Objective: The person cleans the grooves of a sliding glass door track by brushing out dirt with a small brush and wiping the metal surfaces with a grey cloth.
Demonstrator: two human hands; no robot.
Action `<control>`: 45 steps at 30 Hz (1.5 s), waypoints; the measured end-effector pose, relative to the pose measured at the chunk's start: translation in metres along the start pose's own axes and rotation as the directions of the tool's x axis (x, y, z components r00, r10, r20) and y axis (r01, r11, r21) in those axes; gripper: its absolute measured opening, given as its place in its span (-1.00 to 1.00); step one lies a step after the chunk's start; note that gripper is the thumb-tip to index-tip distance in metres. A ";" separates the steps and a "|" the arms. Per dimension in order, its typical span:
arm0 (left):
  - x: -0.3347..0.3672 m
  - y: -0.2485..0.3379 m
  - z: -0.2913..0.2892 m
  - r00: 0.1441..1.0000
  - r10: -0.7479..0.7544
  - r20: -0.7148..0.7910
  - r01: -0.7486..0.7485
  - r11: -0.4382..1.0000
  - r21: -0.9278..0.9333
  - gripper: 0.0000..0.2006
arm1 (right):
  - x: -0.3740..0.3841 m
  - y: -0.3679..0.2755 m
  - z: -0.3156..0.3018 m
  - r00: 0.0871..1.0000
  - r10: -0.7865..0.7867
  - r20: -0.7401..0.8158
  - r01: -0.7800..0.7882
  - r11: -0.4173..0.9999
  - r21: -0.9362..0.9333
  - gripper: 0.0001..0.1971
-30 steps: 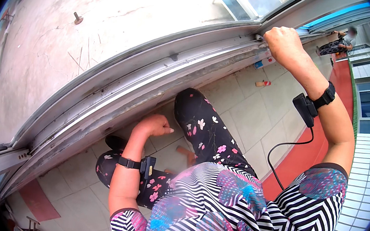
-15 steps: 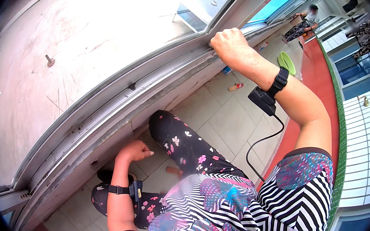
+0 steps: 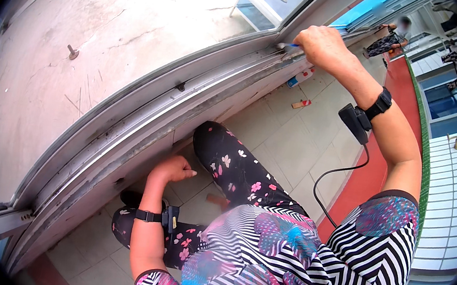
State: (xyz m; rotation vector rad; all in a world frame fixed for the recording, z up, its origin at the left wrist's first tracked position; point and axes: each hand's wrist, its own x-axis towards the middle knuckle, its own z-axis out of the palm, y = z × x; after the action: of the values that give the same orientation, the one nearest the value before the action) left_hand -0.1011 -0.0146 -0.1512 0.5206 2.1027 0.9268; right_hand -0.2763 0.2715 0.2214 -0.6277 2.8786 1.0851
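Head view: right hand (image 3: 325, 48) closed round slim blue-handled tool (image 3: 293, 45), tip at window track (image 3: 224, 75)'s right-hand corner.
Grip presumably angled to reach in; left hand (image 3: 173, 169) curled near knee (image 3: 212, 139), contents unclear.

Saw a blue, white and red container (image 3: 300, 78) on the pale floor tiles (image 3: 284, 140) just below the right hand (image 3: 325, 50), near the foot of the wall. Spotted a small red and cream object (image 3: 301, 103) farther below that hand. Noted, to its right, a red floor strip (image 3: 405, 97) with green edging (image 3: 425, 143), then white wall tiles (image 3: 446, 193) and a brass-coloured tap (image 3: 454, 142). Made out another person (image 3: 380, 47) well beyond the hand. Glimpsed a bolt-like stub (image 3: 72, 52) far to its left.
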 end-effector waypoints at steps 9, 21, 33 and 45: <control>-0.002 -0.002 0.001 0.997 0.072 -0.024 -0.071 0.997 0.008 -0.59 | 0.015 -0.009 0.017 0.983 -0.129 -0.133 0.105 0.979 -0.177 -0.95; 0.001 -0.002 0.001 0.997 0.067 -0.041 -0.069 0.997 -0.030 -0.59 | 0.004 0.019 -0.003 0.999 -0.014 0.038 0.006 0.979 0.202 -0.75; -0.001 0.009 -0.005 1.000 0.009 0.013 -0.009 1.000 0.004 -0.60 | 0.014 0.003 -0.004 0.997 -0.073 -0.013 0.069 0.973 -0.220 -0.90; -0.001 0.011 -0.005 0.999 0.040 0.015 -0.041 0.998 0.052 -0.58 | 0.046 -0.052 -0.009 0.949 -0.289 0.126 0.316 0.884 -0.346 -0.92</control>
State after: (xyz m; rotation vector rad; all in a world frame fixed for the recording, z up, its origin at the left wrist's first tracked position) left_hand -0.1039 -0.0106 -0.1403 0.5966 2.1152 0.8905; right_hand -0.2984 0.2140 0.1888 -0.9885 2.4180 1.5553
